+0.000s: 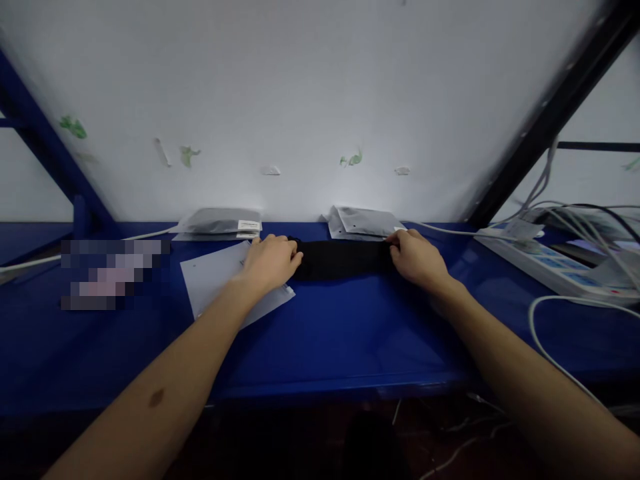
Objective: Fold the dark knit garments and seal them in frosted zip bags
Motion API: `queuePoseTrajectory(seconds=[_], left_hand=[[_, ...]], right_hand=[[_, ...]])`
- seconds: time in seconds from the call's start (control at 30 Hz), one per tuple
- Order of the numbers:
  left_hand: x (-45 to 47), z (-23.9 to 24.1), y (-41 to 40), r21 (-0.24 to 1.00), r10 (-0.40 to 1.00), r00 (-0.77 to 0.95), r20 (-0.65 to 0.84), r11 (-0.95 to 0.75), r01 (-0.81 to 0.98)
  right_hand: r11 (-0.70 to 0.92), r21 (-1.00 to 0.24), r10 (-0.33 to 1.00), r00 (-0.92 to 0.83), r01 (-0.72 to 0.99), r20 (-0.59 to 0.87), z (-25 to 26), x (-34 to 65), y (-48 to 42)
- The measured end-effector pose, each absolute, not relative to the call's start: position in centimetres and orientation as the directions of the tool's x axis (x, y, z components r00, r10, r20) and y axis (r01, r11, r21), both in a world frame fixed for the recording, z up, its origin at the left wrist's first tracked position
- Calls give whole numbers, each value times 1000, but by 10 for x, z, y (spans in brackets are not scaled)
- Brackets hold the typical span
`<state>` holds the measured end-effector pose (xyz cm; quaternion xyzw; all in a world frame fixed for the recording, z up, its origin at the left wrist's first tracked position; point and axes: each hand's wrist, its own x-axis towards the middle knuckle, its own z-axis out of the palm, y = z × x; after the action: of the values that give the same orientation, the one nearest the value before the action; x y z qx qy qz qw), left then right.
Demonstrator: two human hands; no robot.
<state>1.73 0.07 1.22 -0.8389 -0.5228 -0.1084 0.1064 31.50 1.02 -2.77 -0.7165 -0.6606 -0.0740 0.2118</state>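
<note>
The black strip (343, 260) lies at twelve o'clock on the surface (340, 340), the fingers of the left hand (271, 260) clamped on its nine-o'clock end and those of the right hand (419, 259) on its three-o'clock end, so gentle, even outward tension should flatten it best.

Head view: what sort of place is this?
Probably a workbench in a workshop or packing area; the wider room is out of view. Signs: the blue bench, plastic pouches along its back, and a big power strip at right.
</note>
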Motion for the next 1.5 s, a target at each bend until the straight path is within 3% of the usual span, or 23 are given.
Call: queuePoseTrajectory(seconds=[1.5], left_hand=[[14,4,5,-30,863,413,293,-423,906]], right_hand=[[-46,-181,922,111,982,371,-28,313,10]])
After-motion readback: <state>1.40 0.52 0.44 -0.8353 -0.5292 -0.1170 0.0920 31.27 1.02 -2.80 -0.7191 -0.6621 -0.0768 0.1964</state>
